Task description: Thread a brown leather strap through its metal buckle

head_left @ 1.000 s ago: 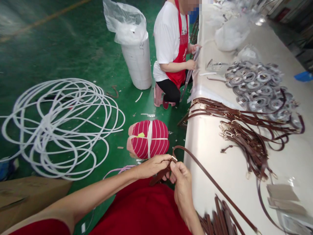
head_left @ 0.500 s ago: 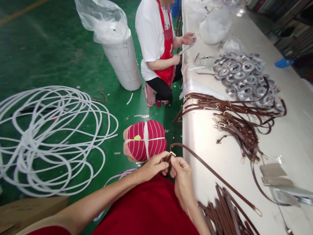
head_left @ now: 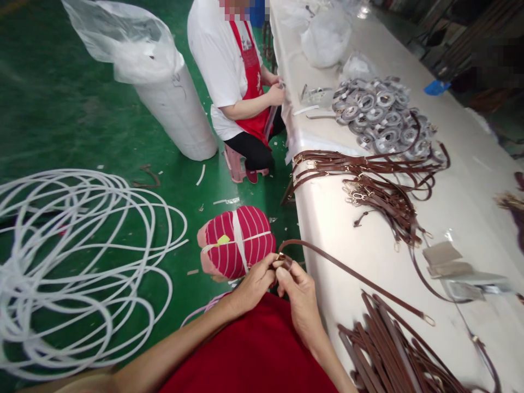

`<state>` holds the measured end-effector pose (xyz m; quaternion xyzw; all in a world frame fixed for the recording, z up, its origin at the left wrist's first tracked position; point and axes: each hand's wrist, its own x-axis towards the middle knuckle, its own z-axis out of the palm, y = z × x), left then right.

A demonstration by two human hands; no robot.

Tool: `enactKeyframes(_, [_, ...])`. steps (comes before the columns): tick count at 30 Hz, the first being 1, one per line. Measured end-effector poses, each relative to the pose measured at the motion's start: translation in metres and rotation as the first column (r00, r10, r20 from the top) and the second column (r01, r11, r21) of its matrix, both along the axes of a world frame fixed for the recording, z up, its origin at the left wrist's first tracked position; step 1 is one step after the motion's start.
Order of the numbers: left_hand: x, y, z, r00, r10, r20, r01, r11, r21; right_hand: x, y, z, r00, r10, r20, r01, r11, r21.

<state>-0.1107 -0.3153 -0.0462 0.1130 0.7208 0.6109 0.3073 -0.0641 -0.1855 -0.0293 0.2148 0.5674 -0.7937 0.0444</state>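
the left hand (head_left: 252,284) and right hand (head_left: 298,295) meet over the red lap, both pinching the buckle (head_left: 281,256) end of a brown strap (head_left: 352,275); the fingers hide most of the buckle. the rest of the strap runs off the table (head_left: 339,229) edge and across its top, ending in a small ring near the strap pile (head_left: 393,355).

likely slips: the grip is only fingertips on a small metal part, so the buckle could twist or pop loose. the long free tail lies just beside the pile, so a tug could drag or tangle it with those straps, or pull it off the edge to the floor (head_left: 82,120).

the table is long, pale and glossy, carrying a second heap of brown straps (head_left: 380,191), grey coiled belts (head_left: 380,112), plastic bags and flat packets. the floor is green, with loops of white cord (head_left: 82,256), a red striped bundle (head_left: 237,240) and a white bagged roll (head_left: 172,103). a co-worker (head_left: 233,71) sits on a pink stool farther up the table.
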Motion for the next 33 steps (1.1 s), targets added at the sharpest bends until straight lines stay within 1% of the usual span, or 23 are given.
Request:
enactKeyframes(1, [-0.002,-0.001,0.002,1.0,-0.018,-0.006,0.018,1.0,0.005,0.0,-0.001,-0.001,0.999,0.034,-0.032,-0.03,0.994,0.109])
enactKeyframes(2, [-0.003,-0.002,0.003,0.999,-0.041,-0.012,0.041,0.999,0.008,-0.001,-0.001,-0.001,0.999,0.029,-0.036,-0.024,0.989,0.146])
enactKeyframes(3, [-0.004,-0.003,0.005,0.998,-0.066,-0.017,0.066,0.998,0.009,-0.002,0.0,0.0,1.0,-0.01,-0.013,0.011,0.996,0.093])
enactKeyframes(4, [-0.005,-0.005,0.005,0.996,-0.089,-0.022,0.09,0.996,0.007,-0.003,0.002,0.001,0.997,-0.064,0.038,0.066,0.997,-0.035])
enactKeyframes(5, [-0.005,-0.006,0.005,0.994,-0.108,-0.025,0.108,0.994,0.003,-0.004,0.004,0.003,0.989,-0.107,0.107,0.127,0.97,-0.208])
enactKeyframes(6, [-0.006,-0.008,0.004,0.992,-0.119,-0.027,0.119,0.993,0.0,-0.004,0.006,0.005,0.977,-0.122,0.172,0.181,0.905,-0.385])
enactKeyframes(8, [-0.008,-0.011,0.0,0.992,-0.123,-0.028,0.123,0.992,-0.003,-0.004,0.011,0.012,0.97,-0.104,0.222,0.226,0.726,-0.649])
enactKeyframes(10, [-0.01,-0.014,-0.002,0.993,-0.116,-0.018,0.116,0.993,0.004,-0.002,0.016,0.019,0.98,-0.091,0.176,0.195,0.604,-0.773])
enactKeyframes(11, [-0.011,-0.015,-0.003,0.993,-0.114,-0.01,0.115,0.993,0.012,-0.001,0.017,0.02,0.986,-0.087,0.145,0.169,0.579,-0.798])
enactKeyframes(12, [-0.012,-0.016,-0.002,0.994,-0.112,0.0,0.112,0.993,0.021,0.0,0.018,0.02,0.989,-0.079,0.124,0.147,0.579,-0.802])
enactKeyframes(13, [-0.013,-0.017,-0.002,0.994,-0.107,0.012,0.107,0.994,0.031,0.001,0.019,0.018,0.992,-0.069,0.11,0.129,0.604,-0.786])
enactKeyframes(15, [-0.014,-0.017,0.0,0.996,-0.086,0.036,0.085,0.995,0.047,0.003,0.018,0.011,0.991,-0.077,0.109,0.131,0.729,-0.671])
enactKeyframes(17, [-0.015,-0.016,0.0,0.997,-0.058,0.056,0.055,0.997,0.059,0.004,0.017,0.0,0.988,-0.128,0.089,0.153,0.904,-0.399])
enactKeyframes(18, [-0.015,-0.015,-0.001,0.997,-0.045,0.066,0.041,0.997,0.065,0.005,0.015,-0.004,0.99,-0.135,0.048,0.143,0.965,-0.22])
enactKeyframes(19, [-0.016,-0.015,-0.003,0.996,-0.037,0.077,0.031,0.997,0.071,0.006,0.014,-0.007,0.994,-0.109,-0.007,0.109,0.993,-0.04])
enactKeyframes(21, [-0.016,-0.012,-0.008,0.994,-0.03,0.108,0.021,0.996,0.085,0.007,0.011,-0.01,0.994,0.029,-0.11,-0.001,0.968,0.249])
enactKeyframes(23, [-0.015,-0.01,-0.012,0.989,-0.04,0.139,0.026,0.994,0.104,0.006,0.009,-0.008,0.974,0.151,-0.168,-0.069,0.908,0.414])
enactKeyframes(24, [-0.013,-0.008,-0.013,0.987,-0.056,0.149,0.039,0.993,0.115,0.004,0.007,-0.007,0.972,0.159,-0.172,-0.065,0.888,0.456])
enactKeyframes(26, [-0.01,-0.006,-0.01,0.982,-0.103,0.159,0.082,0.987,0.136,-0.001,0.006,-0.005,0.991,0.053,-0.125,0.004,0.91,0.415])
enactKeyframes(28, [-0.007,-0.004,-0.004,0.975,-0.146,0.165,0.12,0.98,0.157,-0.006,0.005,-0.006,0.99,-0.141,-0.028,0.144,0.969,0.203])
enactKeyframes(29, [-0.007,-0.004,-0.001,0.973,-0.16,0.167,0.132,0.977,0.167,-0.008,0.006,-0.008,0.976,-0.214,0.029,0.212,0.975,0.067])
enactKeyframes(31, [-0.007,-0.003,0.002,0.97,-0.168,0.173,0.135,0.973,0.189,-0.011,0.006,-0.011,0.96,-0.264,0.089,0.274,0.954,-0.125])
enactKeyframes(33, [-0.009,-0.002,0.002,0.971,-0.149,0.186,0.113,0.975,0.193,-0.013,0.005,-0.012,0.973,-0.226,0.049,0.23,0.969,-0.096])
